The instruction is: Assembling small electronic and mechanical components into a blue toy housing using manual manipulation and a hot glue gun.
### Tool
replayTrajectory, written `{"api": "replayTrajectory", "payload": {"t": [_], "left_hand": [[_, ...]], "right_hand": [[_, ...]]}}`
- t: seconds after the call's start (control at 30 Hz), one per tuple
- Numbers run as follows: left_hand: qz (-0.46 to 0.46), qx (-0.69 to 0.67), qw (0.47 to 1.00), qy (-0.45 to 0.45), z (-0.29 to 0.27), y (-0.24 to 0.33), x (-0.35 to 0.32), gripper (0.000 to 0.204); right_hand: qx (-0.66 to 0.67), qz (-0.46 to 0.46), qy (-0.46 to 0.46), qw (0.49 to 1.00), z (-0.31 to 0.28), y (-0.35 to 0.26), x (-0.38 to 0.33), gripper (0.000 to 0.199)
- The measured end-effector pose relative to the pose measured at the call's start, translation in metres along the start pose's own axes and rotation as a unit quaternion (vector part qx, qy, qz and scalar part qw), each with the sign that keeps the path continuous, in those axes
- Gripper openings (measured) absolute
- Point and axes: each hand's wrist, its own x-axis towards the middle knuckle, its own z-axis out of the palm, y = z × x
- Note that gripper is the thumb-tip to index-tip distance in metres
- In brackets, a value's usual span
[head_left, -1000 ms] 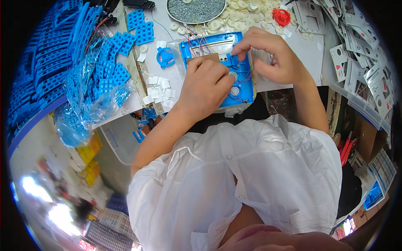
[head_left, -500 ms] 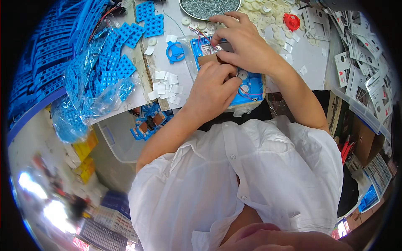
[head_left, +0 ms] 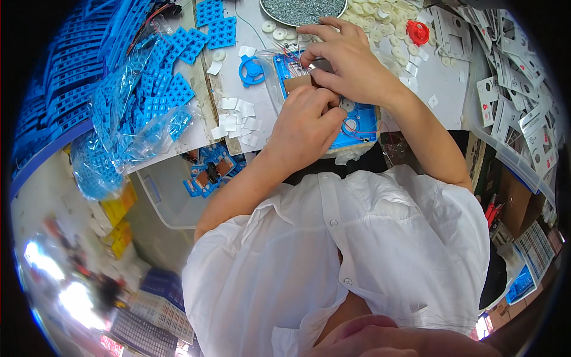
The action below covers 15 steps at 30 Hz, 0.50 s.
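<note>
A shallow blue plastic casing [head_left: 357,133] lies in front of me, with thin wires and white round parts inside. Over its far left part sits a brown circuit board [head_left: 299,83], mostly covered by my hands. My left hand [head_left: 304,119] is closed at the board's near edge, fingers curled; what they pinch is hidden. Above the board, my right hand [head_left: 352,66] bends thumb and forefinger toward each other near the wires [head_left: 291,56], its other fingers raised. I cannot make out what lies between thumb and forefinger.
Blue keypads [head_left: 156,107], some in clear plastic, pile up at left. A blue ring-shaped part [head_left: 251,71] and white squares [head_left: 238,119] lie nearer. Beyond are a bowl of screws [head_left: 303,8], cream discs [head_left: 380,18] and a red part [head_left: 417,33]. White panels [head_left: 523,71] fill a right-hand bin.
The view has shifted slightly, so the table things sit a little further right and lower. Both hands keep nearly the same pose over the casing.
</note>
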Motion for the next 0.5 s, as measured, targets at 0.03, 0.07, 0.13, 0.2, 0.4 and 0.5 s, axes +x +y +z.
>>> {"api": "replayTrajectory", "payload": {"t": [0.03,0.07,0.13,0.2,0.4,0.5], "left_hand": [[0.001,0.002,1.000,0.000,0.000,-0.001,-0.001,0.016],[0.003,0.005,1.000,0.000,0.000,-0.002,-0.001,0.018],[0.000,0.005,1.000,-0.001,0.000,-0.002,-0.001,0.018],[-0.002,0.005,1.000,-0.002,0.000,-0.002,-0.001,0.017],[-0.005,-0.003,1.000,0.007,0.001,-0.002,-0.001,0.017],[-0.007,-0.004,1.000,0.009,0.001,-0.001,0.000,0.017]], "right_hand": [[-0.015,0.005,-0.001,1.000,0.001,-0.002,0.000,0.014],[-0.022,0.009,-0.011,1.000,0.000,-0.002,0.000,0.013],[-0.037,0.015,-0.030,0.999,-0.003,-0.003,0.001,0.011],[-0.038,0.008,-0.030,0.999,-0.005,-0.005,0.002,0.011],[-0.014,-0.028,0.043,0.999,-0.009,0.010,-0.003,0.013],[0.041,0.005,0.095,0.995,-0.007,0.012,-0.015,0.012]]}}
